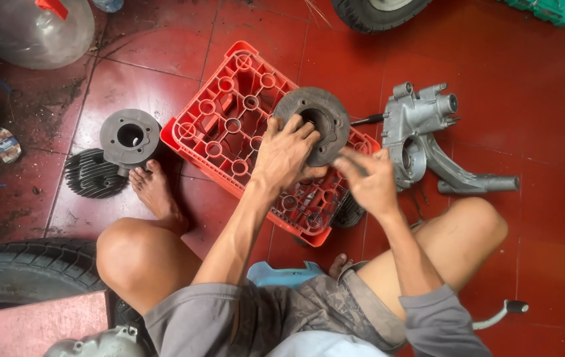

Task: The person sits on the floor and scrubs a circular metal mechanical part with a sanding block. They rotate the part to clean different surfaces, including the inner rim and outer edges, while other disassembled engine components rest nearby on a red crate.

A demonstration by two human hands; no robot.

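Grey metal, the cylinder sat on the red crate, left hand gripping it, right hand loosely curled and empty beside it; steadying it squarely seemed wise.

My left hand covers the near side of the round cylinder on the red crate, so no clue what's under my palm; right hand is motion-blurred; both tyres and the clear jug run off the frame edges.

Red crate on dark red floor tiles.
Dull grey cylinder at twelve o'clock; silver-grey casing at two.
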